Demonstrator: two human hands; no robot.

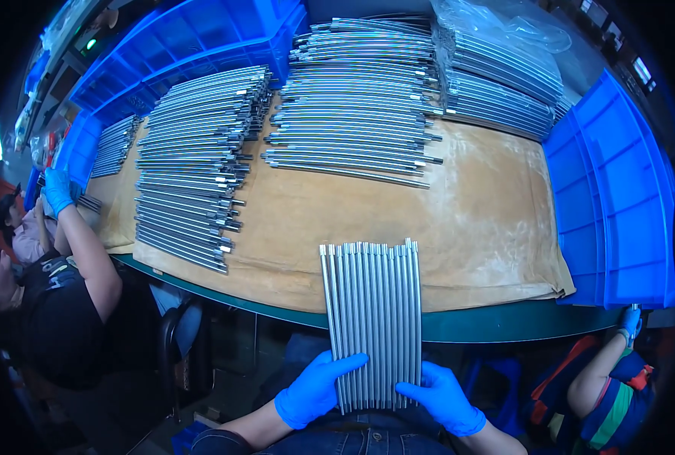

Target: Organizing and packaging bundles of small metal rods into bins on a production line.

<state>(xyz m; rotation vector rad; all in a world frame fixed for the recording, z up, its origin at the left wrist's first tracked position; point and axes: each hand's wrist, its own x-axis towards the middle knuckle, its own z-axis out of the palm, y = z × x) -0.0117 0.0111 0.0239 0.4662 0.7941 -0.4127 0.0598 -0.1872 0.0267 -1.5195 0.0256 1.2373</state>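
Note:
A flat row of slim, shiny metal rods (pixel 375 318) lies between my two hands, side by side, with their far ends over the table's near edge. My left hand (pixel 314 388), in a blue glove, grips the row's left side near the lower ends, thumb across the top. On the right side my right hand (pixel 445 396), gloved alike, closes on the same rods with its thumb on top. The fingers under the rods are hidden. Beyond them, a wide stack of similar rods (pixel 352 114) lies on the brown sheet, and another stack (pixel 189 171) lies to its left.
Brown sheeting (pixel 496 220) covers the green table (pixel 489 327). Blue plastic bins (pixel 618 197) stand at the right, and more blue bins (pixel 193 53) at the back left. Plastic-wrapped rods (pixel 504 76) lie at the back right. Gloved co-workers sit at left (pixel 64 303) and right (pixel 610 387).

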